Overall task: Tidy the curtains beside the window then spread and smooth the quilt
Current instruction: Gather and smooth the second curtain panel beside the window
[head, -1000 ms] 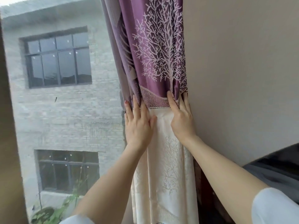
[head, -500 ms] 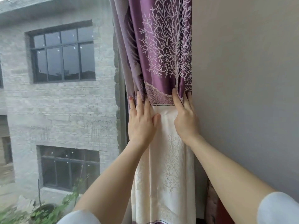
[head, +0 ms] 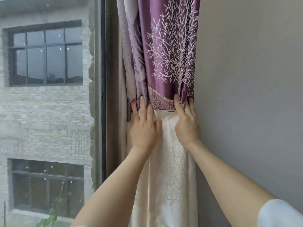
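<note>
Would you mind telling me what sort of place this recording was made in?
Probably a room in a home, at an upper-floor window. A gathered purple and cream curtain hangs against a plain wall, both hands on it, and the window faces a grey brick building.

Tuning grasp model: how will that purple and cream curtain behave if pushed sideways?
Likely floppy: the curtain hangs in soft folds and bunches between the left hand and right hand. Its satin sheen suggests it may slip under flat fingers. Probably light.

A plain grey wall [head: 249,95] rises just right of the grip. Left of it, beyond the dark window frame [head: 103,95], stands a grey brick building [head: 45,115]. Green leaves [head: 54,215] show below.
</note>
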`<act>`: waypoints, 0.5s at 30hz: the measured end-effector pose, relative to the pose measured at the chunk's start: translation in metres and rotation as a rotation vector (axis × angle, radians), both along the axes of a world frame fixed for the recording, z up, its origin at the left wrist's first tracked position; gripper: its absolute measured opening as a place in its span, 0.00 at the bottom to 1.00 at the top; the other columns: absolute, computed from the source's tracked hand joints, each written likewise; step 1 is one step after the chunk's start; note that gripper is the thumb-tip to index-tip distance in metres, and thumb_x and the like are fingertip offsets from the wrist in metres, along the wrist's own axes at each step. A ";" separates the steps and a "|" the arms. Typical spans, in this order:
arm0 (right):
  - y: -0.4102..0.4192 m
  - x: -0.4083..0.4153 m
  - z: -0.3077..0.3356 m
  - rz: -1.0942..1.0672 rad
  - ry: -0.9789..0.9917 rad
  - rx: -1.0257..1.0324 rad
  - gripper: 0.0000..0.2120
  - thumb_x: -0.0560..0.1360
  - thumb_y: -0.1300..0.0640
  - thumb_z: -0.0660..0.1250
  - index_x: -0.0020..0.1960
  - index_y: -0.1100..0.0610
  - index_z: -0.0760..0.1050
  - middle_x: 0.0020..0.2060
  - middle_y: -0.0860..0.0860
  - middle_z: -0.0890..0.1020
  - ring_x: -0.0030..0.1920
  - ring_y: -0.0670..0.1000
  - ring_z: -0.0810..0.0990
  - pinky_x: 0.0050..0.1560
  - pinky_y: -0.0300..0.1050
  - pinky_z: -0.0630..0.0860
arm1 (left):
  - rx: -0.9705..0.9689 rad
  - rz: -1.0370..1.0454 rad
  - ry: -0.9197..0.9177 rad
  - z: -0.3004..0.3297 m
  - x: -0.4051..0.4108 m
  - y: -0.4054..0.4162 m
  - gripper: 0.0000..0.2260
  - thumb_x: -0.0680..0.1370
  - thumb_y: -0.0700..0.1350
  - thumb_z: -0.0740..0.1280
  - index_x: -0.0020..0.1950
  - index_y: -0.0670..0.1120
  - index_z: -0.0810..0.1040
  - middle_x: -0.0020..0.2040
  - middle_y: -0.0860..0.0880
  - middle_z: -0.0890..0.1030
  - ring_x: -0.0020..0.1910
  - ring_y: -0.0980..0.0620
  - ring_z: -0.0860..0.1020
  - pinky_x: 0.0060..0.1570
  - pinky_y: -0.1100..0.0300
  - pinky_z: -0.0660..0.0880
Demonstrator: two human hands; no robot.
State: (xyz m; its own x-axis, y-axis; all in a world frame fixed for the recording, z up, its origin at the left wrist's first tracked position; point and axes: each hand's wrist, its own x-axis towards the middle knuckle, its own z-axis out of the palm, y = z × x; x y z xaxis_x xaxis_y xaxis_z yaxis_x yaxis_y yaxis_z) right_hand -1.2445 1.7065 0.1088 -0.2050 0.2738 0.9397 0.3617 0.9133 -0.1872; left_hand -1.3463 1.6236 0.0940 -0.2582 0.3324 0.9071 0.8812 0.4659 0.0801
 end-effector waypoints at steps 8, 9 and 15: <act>0.078 -0.040 0.000 -0.167 -0.137 0.023 0.38 0.71 0.72 0.52 0.76 0.49 0.46 0.75 0.54 0.57 0.76 0.58 0.48 0.75 0.55 0.48 | -0.045 -0.047 -0.052 -0.002 -0.046 0.076 0.30 0.79 0.53 0.54 0.76 0.42 0.49 0.78 0.42 0.44 0.76 0.41 0.44 0.73 0.51 0.47; 0.087 -0.042 0.001 -0.201 -0.164 0.035 0.38 0.71 0.72 0.52 0.76 0.49 0.45 0.75 0.55 0.57 0.76 0.58 0.48 0.75 0.55 0.46 | -0.056 -0.061 -0.062 -0.001 -0.050 0.084 0.30 0.79 0.53 0.55 0.76 0.42 0.48 0.78 0.42 0.44 0.76 0.41 0.43 0.73 0.51 0.47; 0.117 -0.050 0.002 -0.275 -0.277 0.022 0.37 0.73 0.69 0.53 0.76 0.50 0.42 0.74 0.56 0.59 0.76 0.58 0.46 0.74 0.58 0.45 | -0.099 -0.107 -0.097 0.001 -0.066 0.114 0.32 0.78 0.53 0.56 0.76 0.43 0.47 0.78 0.44 0.44 0.76 0.43 0.42 0.74 0.51 0.45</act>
